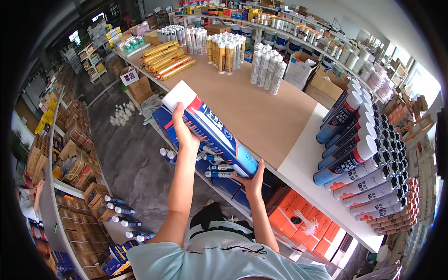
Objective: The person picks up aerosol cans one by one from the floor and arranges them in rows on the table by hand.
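Observation:
A large blue aerosol can (217,128) with a white cap and red band is held at a slant over the near edge of the counter. Around its upper end, just under the cap, my left hand (185,130) is wrapped with the thumb up on the white cap. My right hand (252,184) cups the lower end of the can, its thumb along the side. Parts of my right fingers are hidden behind the can. Below the can, several smaller tubes (219,168) lie on a lower shelf.
The brown countertop (252,109) bears gold foil tubes (168,58), brown cartridges (226,56) and white cartridges (268,70). Similar blue cans (343,161) stand in rows on the right. Orange boxes (298,217) sit beneath. Stocked shelves (77,210) line the left; another person (30,203) is there.

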`<state>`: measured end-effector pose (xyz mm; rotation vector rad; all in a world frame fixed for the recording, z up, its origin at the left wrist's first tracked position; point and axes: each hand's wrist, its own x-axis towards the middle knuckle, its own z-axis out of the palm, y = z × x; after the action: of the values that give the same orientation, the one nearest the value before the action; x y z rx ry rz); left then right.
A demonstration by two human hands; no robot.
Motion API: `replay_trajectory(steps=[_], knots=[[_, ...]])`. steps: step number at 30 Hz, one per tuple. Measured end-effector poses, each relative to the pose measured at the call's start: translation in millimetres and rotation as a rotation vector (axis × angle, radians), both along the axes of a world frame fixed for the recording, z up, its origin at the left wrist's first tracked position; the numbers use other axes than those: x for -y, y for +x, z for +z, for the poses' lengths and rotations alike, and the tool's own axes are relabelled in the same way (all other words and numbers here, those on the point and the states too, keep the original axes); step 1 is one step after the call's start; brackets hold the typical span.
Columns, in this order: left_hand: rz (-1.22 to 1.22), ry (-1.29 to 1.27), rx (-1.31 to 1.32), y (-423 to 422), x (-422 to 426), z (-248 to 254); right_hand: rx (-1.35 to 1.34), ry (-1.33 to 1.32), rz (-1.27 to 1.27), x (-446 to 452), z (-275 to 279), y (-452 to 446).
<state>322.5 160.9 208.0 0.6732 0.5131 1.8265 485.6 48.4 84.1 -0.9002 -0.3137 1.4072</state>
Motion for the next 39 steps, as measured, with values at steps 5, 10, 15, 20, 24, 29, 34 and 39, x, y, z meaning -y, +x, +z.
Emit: replay_trajectory(steps=[5, 10, 15, 20, 24, 29, 34, 39], knots=[[0.070, -0.057, -0.181, 30, 0, 9, 0.088, 0.025, 0.045, -8, -43, 7], [-0.031, -0.007, -0.348, 56, 5, 11, -0.095, -0.050, 0.179, -11, -63, 21], [-0.197, 0.119, -0.514, 66, -15, 14, -0.345, 0.034, 0.245, -16, -54, 36], [-0.534, 0.357, -0.472, 73, -57, 1, -0.484, 0.043, 0.347, -31, -48, 54], [-1.180, 0.537, -0.322, 100, -92, -6, -0.615, 0.072, 0.510, -37, -40, 54], [-1.456, 0.497, -0.284, 148, -109, -47, -0.832, 0.065, 0.626, -45, -32, 49], [-1.540, 0.441, 0.213, 184, -114, -80, -0.780, 0.213, 0.625, -47, -20, 56], [-1.020, 0.463, -0.180, 160, -61, 12, -0.338, 0.118, 0.304, -41, 8, 72]])
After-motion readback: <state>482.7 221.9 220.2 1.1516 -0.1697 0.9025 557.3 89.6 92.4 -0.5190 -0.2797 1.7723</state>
